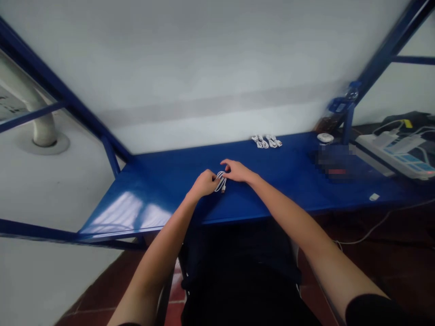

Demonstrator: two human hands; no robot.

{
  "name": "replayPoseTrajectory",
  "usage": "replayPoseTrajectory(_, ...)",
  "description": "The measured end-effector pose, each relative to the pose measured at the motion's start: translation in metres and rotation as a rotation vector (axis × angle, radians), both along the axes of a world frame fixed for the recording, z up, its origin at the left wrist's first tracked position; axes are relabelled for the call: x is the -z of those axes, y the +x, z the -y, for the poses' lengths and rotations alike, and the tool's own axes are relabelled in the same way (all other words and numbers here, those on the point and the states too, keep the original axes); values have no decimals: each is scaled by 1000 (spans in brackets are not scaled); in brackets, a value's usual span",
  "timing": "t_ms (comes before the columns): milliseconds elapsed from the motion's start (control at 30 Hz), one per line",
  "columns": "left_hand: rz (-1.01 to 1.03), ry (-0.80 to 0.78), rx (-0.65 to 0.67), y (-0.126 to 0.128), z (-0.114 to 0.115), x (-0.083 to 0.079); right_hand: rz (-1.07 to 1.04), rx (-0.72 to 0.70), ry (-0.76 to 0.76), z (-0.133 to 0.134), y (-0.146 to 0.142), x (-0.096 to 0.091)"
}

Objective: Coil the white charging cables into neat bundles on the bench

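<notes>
A coiled white cable (pixel 221 182) sits just above the blue table (pixel 163 190), held between both my hands. My left hand (pixel 204 183) is closed on the coil's left side. My right hand (pixel 236 171) pinches its upper right side with curled fingers. The cable's plug end hangs below the coil.
Two bundled white cables (pixel 267 141) lie at the table's far edge by the white wall. A small white round object (pixel 325 137) and a blurred dark item (pixel 335 160) sit to the right. A power strip (pixel 401 151) lies far right. A small white piece (pixel 374 197) rests near the front edge.
</notes>
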State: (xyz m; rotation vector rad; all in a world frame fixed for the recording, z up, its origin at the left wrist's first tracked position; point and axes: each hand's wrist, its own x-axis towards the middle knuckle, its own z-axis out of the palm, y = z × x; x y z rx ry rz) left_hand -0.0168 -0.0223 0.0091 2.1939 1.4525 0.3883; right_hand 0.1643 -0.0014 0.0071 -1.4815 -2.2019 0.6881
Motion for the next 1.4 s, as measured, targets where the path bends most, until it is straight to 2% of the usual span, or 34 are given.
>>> replayPoseTrajectory(133, 41, -4, 34, -2, -4, 5, 12, -220, 29, -4, 9, -3)
replayPoseTrajectory(200, 86, 44, 68, -2, -6, 8, 18, -267, 9, -4, 11, -4)
replayPoseTrajectory(333, 168, 177, 114, -4, -7, 13, 6, -261, -11, -5, 12, -4)
replayPoseTrajectory(433, 239, 214, 81, -6, -5, 15, -92, -228, 113, -3, 10, -2)
replayPoseTrajectory(500, 314, 181, 34, -8, -4, 15, -219, -186, 160, -1, 8, -3)
replayPoseTrajectory(633, 501, 50, 10, -10, -3, 14, -490, -113, 29, 2, 6, -8)
replayPoseTrajectory(700, 523, 43, 7, -9, -4, 14, -531, -89, -57, 2, 6, -9)
replayPoseTrajectory(767, 470, 104, -8, -9, -5, 16, -466, -64, -72, 2, 6, -9)
replayPoseTrajectory(867, 361, 243, 9, -9, -6, 19, -257, -37, 46, 1, 6, -7)
replayPoseTrajectory(933, 302, 295, 66, -11, -7, 21, -118, -83, 105, 2, 6, -6)
replayPoseTrajectory(1033, 218, 315, 136, -14, -6, 24, 14, -222, 90, 4, 8, -5)
replayPoseTrajectory(1167, 139, 337, 144, -16, -3, 23, 27, -306, 110, 6, 8, -6)
replayPoseTrajectory(1267, 111, 349, 146, -15, 2, 22, 28, -282, 147, 5, 6, -5)
replayPoseTrajectory(1400, 86, 325, 136, -16, 14, 20, -32, -224, 119, 5, 5, -1)
